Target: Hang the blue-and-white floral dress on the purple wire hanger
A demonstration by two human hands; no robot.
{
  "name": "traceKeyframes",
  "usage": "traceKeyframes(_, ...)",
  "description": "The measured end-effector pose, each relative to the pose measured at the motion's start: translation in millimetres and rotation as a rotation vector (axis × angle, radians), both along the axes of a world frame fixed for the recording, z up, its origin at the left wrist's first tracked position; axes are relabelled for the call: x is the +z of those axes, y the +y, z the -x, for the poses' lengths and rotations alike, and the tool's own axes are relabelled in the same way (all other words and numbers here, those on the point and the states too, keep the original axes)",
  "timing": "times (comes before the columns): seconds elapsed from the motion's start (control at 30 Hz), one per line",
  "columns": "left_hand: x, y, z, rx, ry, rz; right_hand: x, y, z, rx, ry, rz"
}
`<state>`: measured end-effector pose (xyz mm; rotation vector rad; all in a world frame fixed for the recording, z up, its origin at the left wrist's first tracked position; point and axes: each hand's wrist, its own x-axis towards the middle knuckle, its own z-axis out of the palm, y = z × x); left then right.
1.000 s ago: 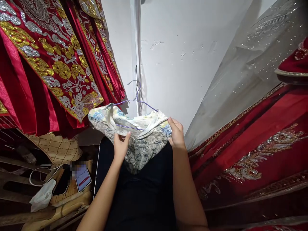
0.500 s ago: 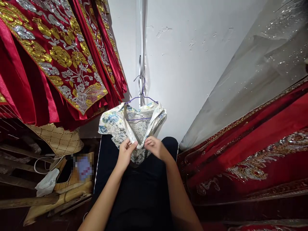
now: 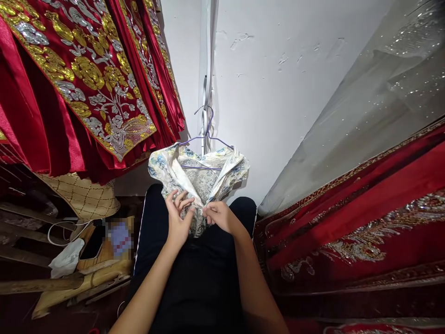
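From my head camera, my left hand (image 3: 177, 218) and right hand (image 3: 219, 216) meet at the front opening of a small floral garment (image 3: 198, 178), each pinching one edge of the cloth between thumb and fingertips, the two pinches almost touching. The garment hangs on a purple wire hanger (image 3: 206, 134) just beyond my fingers, resting over my dark-clothed lap. Up and left of my left fingers hang red embroidered robes (image 3: 79, 79); right of my right fingers lies more red cloth (image 3: 365, 213).
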<state>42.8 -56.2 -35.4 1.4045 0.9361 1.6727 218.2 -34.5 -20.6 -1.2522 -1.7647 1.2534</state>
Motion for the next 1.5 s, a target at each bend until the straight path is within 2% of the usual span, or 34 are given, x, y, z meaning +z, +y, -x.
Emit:
traceKeyframes(0.1, -2.4, -3.9, -2.3, -0.027, 0.390, -0.130, 2.3, -0.8, 1.6, 0.004, 0.000, 0.028)
traceKeyframes(0.17, -2.4, -4.1, -5.1, -0.060, 0.513, -0.174, 4.5, -1.7, 2.9, -0.014, -0.015, 0.021)
traceKeyframes(0.33, -5.1, 4.3, -11.5, -0.087, 0.469, -0.241, 8.6, -4.7, 0.4, -0.051, 0.027, 0.034)
traceKeyframes(0.47, -9.3, 13.9, -13.1, -0.100, 0.462, -0.287, 7.1, -4.2, -9.1, 0.039, 0.124, 0.086)
traceKeyframes(0.53, -11.0, 17.6, -14.1, -0.102, 0.462, -0.297, 3.9, -2.8, -14.3, 0.066, 0.111, 0.047)
traceKeyframes(0.67, -12.6, 20.0, -16.9, -0.096, 0.458, -0.298, -9.3, 1.4, -16.4, -0.083, 0.029, -0.075)
traceKeyframes(0.77, -7.6, 22.1, -18.1, -0.104, 0.479, -0.309, -20.1, 5.3, -10.7, -0.150, 0.035, -0.127)
traceKeyframes(0.83, 2.9, 28.5, -18.2, -0.111, 0.504, -0.329, -23.9, 7.4, -7.7, -0.142, 0.074, -0.152)
traceKeyframes(0.9, 21.4, 40.9, -18.2, -0.098, 0.524, -0.368, -23.9, 8.8, -7.7, -0.126, 0.095, -0.156)
traceKeyframes(1.13, 119.0, 110.3, -16.4, 0.141, 0.529, -0.493, -12.1, 10.7, -15.2, 0.013, 0.137, 0.004)
traceKeyframes(1.23, 149.8, 131.9, -14.1, 0.179, 0.478, -0.525, -13.4, 12.4, -15.6, 0.073, 0.114, 0.086)
traceKeyframes(1.3, 161.4, 137.8, -12.9, 0.193, 0.442, -0.549, -16.4, 12.7, -16.4, 0.115, 0.072, 0.147)
traceKeyframes(1.37, 165.9, 136.3, -12.4, 0.199, 0.433, -0.575, -17.0, 12.0, -18.2, 0.128, 0.011, 0.168)
traceKeyframes(1.43, 164.7, 129.1, -12.3, 0.190, 0.460, -0.606, -11.2, 11.5, -19.9, 0.113, -0.030, 0.132)
traceKeyframes(1.5, 159.5, 119.9, -12.0, 0.174, 0.510, -0.655, 3.6, 12.9, -19.9, 0.051, -0.012, 0.040)
